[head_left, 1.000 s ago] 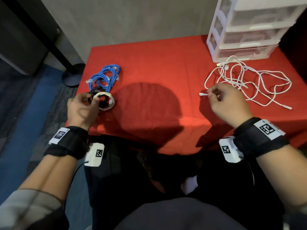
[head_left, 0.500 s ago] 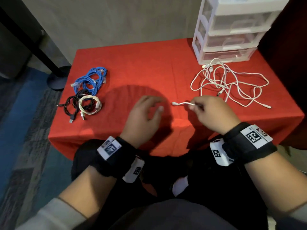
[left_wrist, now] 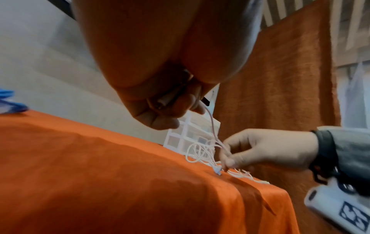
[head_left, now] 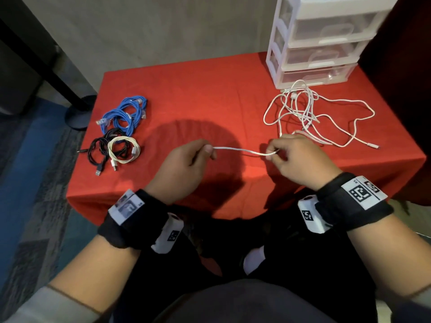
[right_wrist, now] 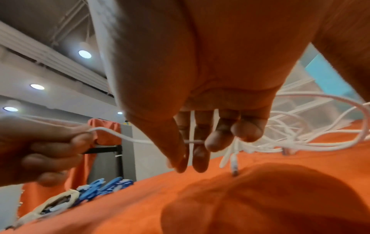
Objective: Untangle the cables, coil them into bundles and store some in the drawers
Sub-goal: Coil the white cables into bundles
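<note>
A tangle of white cable (head_left: 310,113) lies at the right of the red table (head_left: 198,89), in front of the drawer unit (head_left: 314,40). One white strand (head_left: 242,150) stretches between my two hands above the table's front. My left hand (head_left: 205,149) pinches its plug end; in the left wrist view the plug (left_wrist: 164,101) sits inside the curled fingers. My right hand (head_left: 275,152) pinches the same strand further along, and the right wrist view shows the cable (right_wrist: 194,141) crossing between thumb and fingers. At the left lie three coiled bundles: blue (head_left: 126,115), black (head_left: 99,148) and cream (head_left: 123,149).
The clear plastic drawer unit has three drawers, all closed, at the table's back right corner. A dark stand base (head_left: 78,115) sits on the floor left of the table. My lap is right under the table's front edge.
My left hand left the coiled bundles, crossed to the middle and took the plug end of the white cable. My right hand drew the strand out of the tangle toward the front.
</note>
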Demonstrator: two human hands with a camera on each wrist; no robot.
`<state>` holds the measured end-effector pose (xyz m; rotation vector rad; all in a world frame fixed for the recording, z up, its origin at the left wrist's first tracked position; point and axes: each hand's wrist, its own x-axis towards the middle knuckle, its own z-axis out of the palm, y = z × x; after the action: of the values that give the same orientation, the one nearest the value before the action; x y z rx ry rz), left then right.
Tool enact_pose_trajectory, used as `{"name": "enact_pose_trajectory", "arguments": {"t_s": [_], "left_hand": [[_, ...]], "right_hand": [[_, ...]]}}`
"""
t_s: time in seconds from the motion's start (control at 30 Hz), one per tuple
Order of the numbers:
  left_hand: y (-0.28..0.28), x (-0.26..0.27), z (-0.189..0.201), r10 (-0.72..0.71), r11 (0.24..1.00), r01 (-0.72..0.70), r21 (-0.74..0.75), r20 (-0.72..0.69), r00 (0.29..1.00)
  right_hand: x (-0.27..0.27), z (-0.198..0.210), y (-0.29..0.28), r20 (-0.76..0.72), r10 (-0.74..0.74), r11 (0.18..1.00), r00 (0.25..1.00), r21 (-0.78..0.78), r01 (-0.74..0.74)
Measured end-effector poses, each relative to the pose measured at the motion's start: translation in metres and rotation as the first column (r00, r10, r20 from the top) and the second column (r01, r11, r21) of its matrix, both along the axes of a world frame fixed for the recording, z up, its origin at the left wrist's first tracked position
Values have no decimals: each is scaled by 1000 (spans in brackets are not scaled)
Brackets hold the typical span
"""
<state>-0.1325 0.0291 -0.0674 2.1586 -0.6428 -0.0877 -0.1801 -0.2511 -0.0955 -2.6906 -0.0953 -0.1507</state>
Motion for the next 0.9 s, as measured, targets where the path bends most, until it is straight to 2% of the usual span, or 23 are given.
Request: {"name": "enact_pose_trajectory", "arguments": {"t_s": [0.07, 0.13, 0.2, 0.3, 0.37, 0.43, 0.47, 0.57, 0.67, 0.73, 0.77, 0.83, 0.9], "left_hand": [[20, 8, -1, 113, 988, -116, -99, -32, 993], [42, 19, 3, 231, 946, -249, -206, -111, 967], [61, 26, 8, 232, 939, -272, -210, -195, 953], [72, 28, 10, 116, 993, -113, 26, -208, 971], [65, 23, 14, 91, 991, -83, 101, -86, 992], [50, 13, 21, 91, 995, -93, 44, 51, 995], [39, 8, 23, 80, 997, -80, 2, 69, 994], [3, -8, 24, -65, 991, 56, -121, -71, 995], [-19, -12, 23, -216, 968, 207, -143, -50, 975], [-20, -11, 26, -256, 956, 244, -163, -58, 965], [-19, -11, 28, -262, 947, 232, -222, -118, 958], [-19, -16, 36, -243, 931, 121, -344, -337, 910], [-21, -25, 43, -180, 951, 19, -309, -502, 846]], "right_hand": [[-1, -1, -11, 9, -62, 998, 998, -5, 62], [0, 3, -20, 72, -134, 990, 988, 47, 131], [1, 9, -21, 153, -157, 982, 976, 129, 138], [0, 21, -11, 195, -150, 968, 969, 227, 104], [-2, 30, 3, 154, -90, 971, 984, 232, 52], [-4, 35, 19, 128, 22, 978, 992, 201, -48], [-5, 37, 28, 132, 81, 977, 988, 184, -105], [-7, 44, 53, 202, 220, 959, 955, 133, -249], [-11, 51, 69, 317, 266, 954, 910, 52, -297], [-14, 55, 71, 324, 256, 963, 911, -2, -270], [-15, 55, 70, 311, 238, 970, 920, -25, -242], [-16, 54, 65, 286, 203, 979, 937, -52, -196], [-18, 53, 62, 267, 206, 978, 941, -71, -194]]}}
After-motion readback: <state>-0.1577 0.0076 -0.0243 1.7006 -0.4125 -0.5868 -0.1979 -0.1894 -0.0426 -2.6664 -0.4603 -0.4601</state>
